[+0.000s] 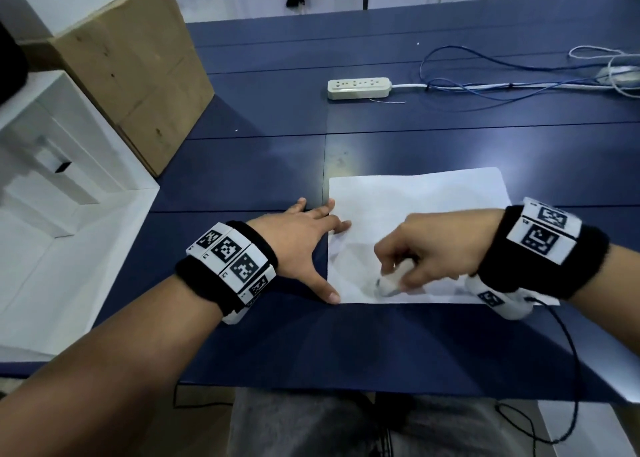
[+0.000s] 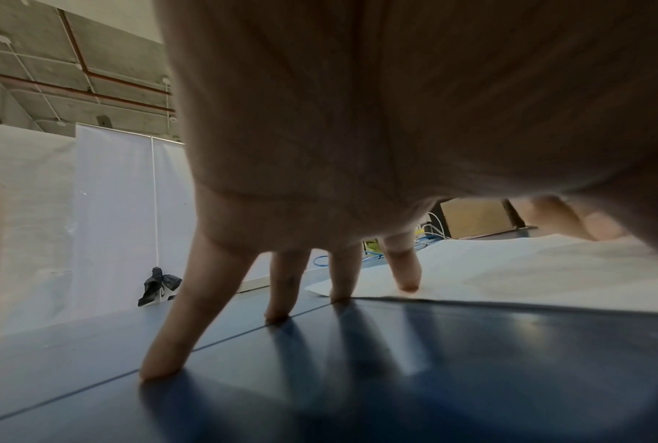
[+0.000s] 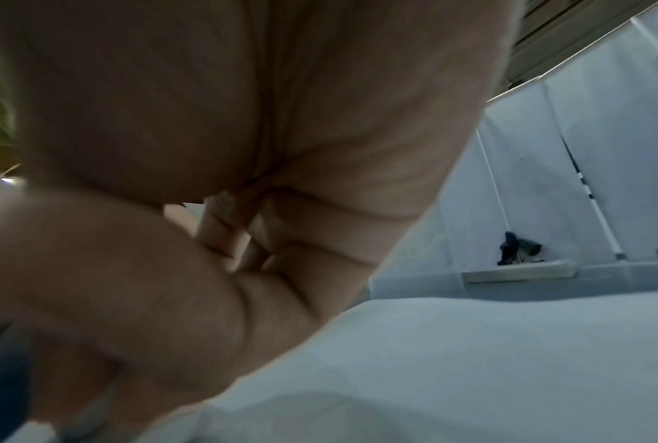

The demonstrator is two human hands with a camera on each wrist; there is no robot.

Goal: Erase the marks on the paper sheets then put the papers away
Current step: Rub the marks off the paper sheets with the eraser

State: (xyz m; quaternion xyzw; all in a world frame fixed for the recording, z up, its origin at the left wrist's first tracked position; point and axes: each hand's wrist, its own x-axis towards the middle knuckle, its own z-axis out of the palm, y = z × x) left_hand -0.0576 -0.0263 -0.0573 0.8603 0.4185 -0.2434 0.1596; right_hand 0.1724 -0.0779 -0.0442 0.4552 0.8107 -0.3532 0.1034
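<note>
My right hand [image 1: 429, 248] is curled around a white eraser [image 1: 394, 278], pinching it between thumb and fingers and pressing its tip onto a grey smudge near the front edge of the paper sheet [image 1: 433, 196]. My left hand [image 1: 298, 231] lies spread and flat, the fingers straight: in the left wrist view the outer fingertips [image 2: 160, 368] stand on the bare blue tabletop [image 1: 263, 165], while two inner ones and the thumb come down on the sheet's left edge and pin it. The sheet lies flat in front of me, right of centre; I see only one sheet, and whether another lies beneath it I cannot tell. To do this step well, I judge I should keep the strokes short and directed away from the pinning hand, so the paper is pulled taut rather than buckled, and press only lightly, since thin paper creases or tears near its edge. The smudge looks faint and partly hidden by my fingers, so I cannot say how much mark remains. Farther out sit a cream power strip [image 1: 358, 88] with blue cables [image 1: 485, 85], a cardboard box [image 1: 135, 68] at the left and a white unit [image 1: 52, 165] beside it. The wristbands carry black-and-white square codes; I can read no brand or writing anywhere.
</note>
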